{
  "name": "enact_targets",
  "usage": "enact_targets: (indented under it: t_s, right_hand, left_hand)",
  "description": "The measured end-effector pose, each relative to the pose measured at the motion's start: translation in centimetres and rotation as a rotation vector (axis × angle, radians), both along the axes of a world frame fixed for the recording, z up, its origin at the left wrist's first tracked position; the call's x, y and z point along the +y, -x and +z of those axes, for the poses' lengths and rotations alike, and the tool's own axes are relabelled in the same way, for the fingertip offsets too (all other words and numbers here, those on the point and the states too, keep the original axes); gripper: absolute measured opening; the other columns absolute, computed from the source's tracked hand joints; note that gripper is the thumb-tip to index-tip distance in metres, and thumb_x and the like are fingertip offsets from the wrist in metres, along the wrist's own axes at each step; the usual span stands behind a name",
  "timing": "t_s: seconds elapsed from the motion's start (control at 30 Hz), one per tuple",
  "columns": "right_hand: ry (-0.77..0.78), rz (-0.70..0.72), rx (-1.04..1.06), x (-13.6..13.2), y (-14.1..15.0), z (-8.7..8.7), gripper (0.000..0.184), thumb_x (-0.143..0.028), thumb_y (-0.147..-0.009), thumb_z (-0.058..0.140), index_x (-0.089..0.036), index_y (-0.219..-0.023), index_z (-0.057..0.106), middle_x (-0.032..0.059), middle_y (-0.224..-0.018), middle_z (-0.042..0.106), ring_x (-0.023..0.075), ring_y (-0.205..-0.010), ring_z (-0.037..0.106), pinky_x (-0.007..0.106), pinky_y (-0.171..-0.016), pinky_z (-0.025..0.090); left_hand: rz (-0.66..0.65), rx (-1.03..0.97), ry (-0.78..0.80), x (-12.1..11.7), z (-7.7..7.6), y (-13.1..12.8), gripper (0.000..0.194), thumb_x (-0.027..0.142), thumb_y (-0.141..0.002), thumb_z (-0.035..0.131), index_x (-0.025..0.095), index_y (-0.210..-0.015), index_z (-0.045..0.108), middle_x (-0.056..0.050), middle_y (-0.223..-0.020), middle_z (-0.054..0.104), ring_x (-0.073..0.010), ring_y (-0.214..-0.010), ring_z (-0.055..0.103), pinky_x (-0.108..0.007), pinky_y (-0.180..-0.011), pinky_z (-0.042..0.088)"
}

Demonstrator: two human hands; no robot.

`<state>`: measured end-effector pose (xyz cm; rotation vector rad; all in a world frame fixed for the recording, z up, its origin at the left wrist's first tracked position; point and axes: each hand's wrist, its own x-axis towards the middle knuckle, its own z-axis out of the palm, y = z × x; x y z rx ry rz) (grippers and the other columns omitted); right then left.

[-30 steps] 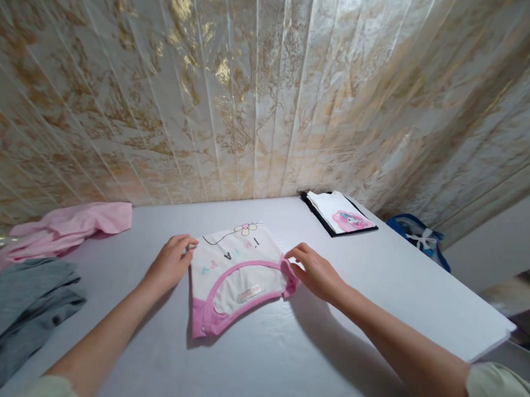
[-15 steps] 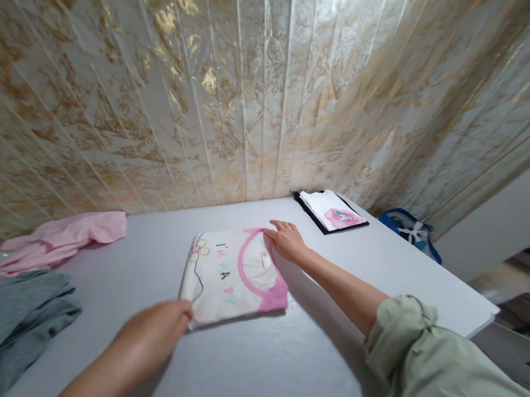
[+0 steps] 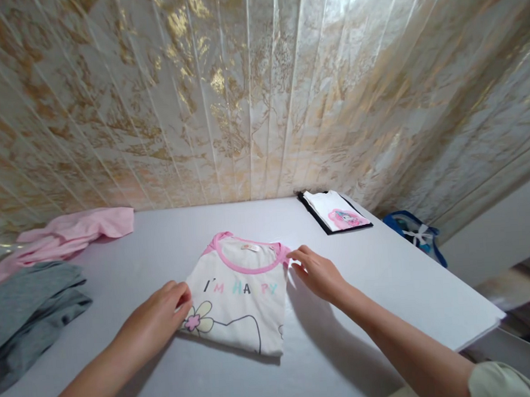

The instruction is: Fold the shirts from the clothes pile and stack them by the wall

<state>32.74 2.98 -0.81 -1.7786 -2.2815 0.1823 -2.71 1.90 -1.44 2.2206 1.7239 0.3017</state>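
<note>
A folded white T-shirt (image 3: 239, 296) with pink neckline trim lies on the white table in front of me, its collar towards the wall. Its front carries the letters "I'M HAPPY" and a yellow flower with a pink centre. My left hand (image 3: 164, 309) is closed on the shirt's left edge, beside the flower; the fingertips are partly hidden. With thumb and fingers, my right hand (image 3: 318, 273) pinches the pink shoulder at the right of the collar.
Crumpled pink cloth (image 3: 91, 227) and grey cloth (image 3: 29, 309) lie at the left. A folded white garment (image 3: 332, 206) with a pink print rests on a black one (image 3: 315, 216) at the back right. Beyond the table's right edge is a blue-rimmed bag (image 3: 413, 237).
The T-shirt has turned about a quarter turn anticlockwise, so its collar, formerly at the right, faces the wall. My right hand has moved slightly right and down, onto the pink shoulder.
</note>
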Motion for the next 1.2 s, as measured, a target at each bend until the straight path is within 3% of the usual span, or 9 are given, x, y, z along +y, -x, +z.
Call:
enact_targets:
  t_s: [0.1,0.2,0.3,0.4,0.53,0.63,0.73,0.97,1.2]
  right_hand:
    - [0.066,0.01,-0.035,-0.2,-0.1,-0.4,0.028,-0.016,-0.092,0.051,-0.027,-0.112,0.066,0.0049,-0.109,0.064,0.0175,-0.094,0.064,0.024,-0.069,0.041]
    - [0.023,-0.009,-0.029,1.1,0.7,0.7,0.028,-0.015,-0.092,0.05,-0.025,-0.113,0.066,0.0069,-0.113,0.063,0.0189,-0.099,0.063,0.025,-0.072,0.042]
    - [-0.035,0.031,0.044,3.2,3.1,2.1,0.024,-0.017,-0.092,0.051,-0.024,-0.106,0.069,0.0064,-0.106,0.065,0.0181,-0.095,0.062,0.025,-0.073,0.043]
    - [0.023,0.146,0.181,5.7,6.9,2.7,0.021,-0.018,-0.09,0.053,-0.022,-0.093,0.073,0.0043,-0.094,0.068,0.0156,-0.085,0.063,0.024,-0.073,0.043]
    - [0.223,0.195,0.365,9.1,12.3,1.6,0.022,-0.013,-0.083,0.056,-0.018,-0.092,0.075,0.0029,-0.085,0.073,0.0137,-0.077,0.063,0.021,-0.065,0.041]
    - [0.34,0.136,0.415,11.0,15.3,0.3,0.021,-0.013,-0.081,0.058,-0.016,-0.091,0.076,0.0029,-0.079,0.072,0.0117,-0.07,0.06,0.019,-0.059,0.038]
    - [0.36,0.057,0.41,12.4,17.4,-0.8,0.018,-0.016,-0.079,0.061,-0.014,-0.087,0.076,0.0036,-0.074,0.071,0.011,-0.065,0.057,0.02,-0.057,0.035]
    - [0.446,-0.054,0.466,14.2,19.9,-2.1,0.021,-0.024,-0.081,0.061,-0.011,-0.067,0.07,-0.0012,-0.048,0.054,0.0081,-0.045,0.045,0.021,-0.049,0.033]
    - [0.511,-0.068,0.587,14.0,20.0,-2.4,0.013,-0.015,-0.079,0.055,-0.013,-0.068,0.063,-0.0041,-0.045,0.051,0.0071,-0.041,0.044,0.018,-0.045,0.034]
  left_hand:
    - [-0.041,-0.02,0.161,-1.7,-0.3,-0.5,0.026,0.04,-0.084,0.039,0.023,-0.071,0.054,0.0,-0.072,0.061,-0.0184,-0.067,0.058,-0.028,-0.061,0.039]
    - [-0.048,-0.08,0.231,-2.1,0.4,-1.1,0.027,0.04,-0.085,0.04,0.024,-0.07,0.055,0.002,-0.066,0.061,-0.0171,-0.065,0.058,-0.025,-0.059,0.036]
    - [0.054,-0.125,0.089,0.2,0.8,-0.5,0.023,0.038,-0.084,0.042,0.024,-0.072,0.056,0.002,-0.071,0.065,-0.0179,-0.07,0.061,-0.026,-0.062,0.037]
    - [0.229,-0.14,-0.009,3.7,0.1,0.5,0.018,0.035,-0.081,0.045,0.023,-0.073,0.057,0.0,-0.074,0.068,-0.0196,-0.073,0.062,-0.026,-0.065,0.039]
    - [0.309,-0.174,-0.049,6.7,-1.5,0.4,0.023,0.037,-0.083,0.045,0.022,-0.072,0.058,-0.003,-0.078,0.07,-0.0195,-0.076,0.064,-0.027,-0.067,0.041]
    - [0.349,-0.188,-0.08,6.6,-2.3,-0.5,0.023,0.038,-0.087,0.044,0.023,-0.078,0.06,-0.001,-0.083,0.07,-0.0183,-0.079,0.064,-0.026,-0.068,0.041]
    - [0.377,-0.143,-0.151,6.0,-2.5,-1.4,0.019,0.036,-0.087,0.049,0.024,-0.08,0.062,0.0,-0.087,0.069,-0.0173,-0.082,0.063,-0.028,-0.072,0.039]
    - [0.353,-0.115,-0.161,6.5,-2.8,-1.8,0.022,0.035,-0.09,0.05,0.023,-0.077,0.063,0.002,-0.086,0.068,-0.0163,-0.087,0.063,-0.031,-0.079,0.036]
    - [0.368,-0.09,-0.15,6.9,-3.3,-1.7,0.018,0.03,-0.088,0.051,0.023,-0.077,0.064,0.002,-0.087,0.068,-0.0163,-0.087,0.063,-0.031,-0.082,0.036]
